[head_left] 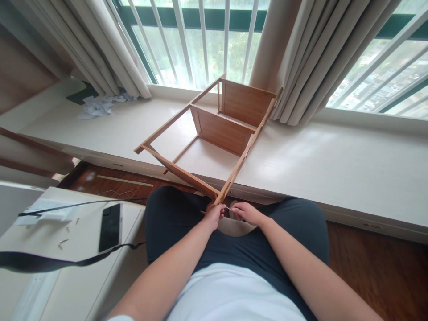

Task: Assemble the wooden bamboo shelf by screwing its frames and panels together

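A brown wooden shelf rack (223,138) with several flat panels lies on its side across the white window ledge, its near corner reaching over my lap. My left hand (214,216) is closed around that near corner. Just right of it, my right hand (246,212) pinches a thin metal rod (228,208). The rod points left at the end of the wooden leg, and its tip is hard to make out between the two hands. Whether it touches the wood I cannot tell.
On the white table (130,223) at left lie a black phone (110,227), several small screws (63,241) and a dark strap (50,261). Crumpled paper (96,106) sits on the window ledge (334,165). Grey curtains (310,58) hang beside the barred window.
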{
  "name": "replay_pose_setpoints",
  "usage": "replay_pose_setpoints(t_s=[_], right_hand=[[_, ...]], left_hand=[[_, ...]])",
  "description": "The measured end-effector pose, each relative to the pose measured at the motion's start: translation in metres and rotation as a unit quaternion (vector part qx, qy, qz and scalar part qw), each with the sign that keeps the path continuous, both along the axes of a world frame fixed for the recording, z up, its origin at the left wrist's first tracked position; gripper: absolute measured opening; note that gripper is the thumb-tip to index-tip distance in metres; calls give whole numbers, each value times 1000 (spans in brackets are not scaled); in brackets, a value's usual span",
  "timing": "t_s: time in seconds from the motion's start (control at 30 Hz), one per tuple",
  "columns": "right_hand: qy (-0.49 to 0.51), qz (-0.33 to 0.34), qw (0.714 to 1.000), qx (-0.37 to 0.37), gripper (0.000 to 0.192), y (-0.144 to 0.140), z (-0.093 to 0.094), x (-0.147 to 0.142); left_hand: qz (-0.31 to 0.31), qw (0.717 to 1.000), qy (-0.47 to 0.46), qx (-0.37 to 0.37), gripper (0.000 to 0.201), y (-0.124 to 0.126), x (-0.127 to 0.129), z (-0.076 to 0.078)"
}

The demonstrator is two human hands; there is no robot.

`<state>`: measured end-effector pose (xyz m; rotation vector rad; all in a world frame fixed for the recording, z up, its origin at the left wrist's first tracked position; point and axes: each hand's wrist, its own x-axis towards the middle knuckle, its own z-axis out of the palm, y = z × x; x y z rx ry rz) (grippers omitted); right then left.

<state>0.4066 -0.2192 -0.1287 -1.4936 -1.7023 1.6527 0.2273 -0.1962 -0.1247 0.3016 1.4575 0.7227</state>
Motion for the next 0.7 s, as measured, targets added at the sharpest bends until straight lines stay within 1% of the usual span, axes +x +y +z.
replay_pose_setpoints(t_s=[0.1,0.2,0.3,0.4,0.57,0.7], right_hand=[[19,-12,1000,-19,32,1,-9,0],[30,-29,998,-43,30,2,-19,-2],[28,-40,997,-65,29,2,-24,-4],[24,-44,996,-68,27,2,-23,-4],[-8,-48,998,-37,20,1,-18,-2],[-21,-43,999,-25,12,1,-14,-1]], left_hand=[[-4,1000,-3,-3,22,0,0,0],[-11,1000,-5,-4,23,0,-1,0],[-15,1000,-3,-3,25,-1,-2,-3],[-17,1000,-1,0,27,-1,-2,-5],[-18,1000,2,7,31,-1,-2,-8],[-17,1000,4,5,30,-1,-2,-8]])
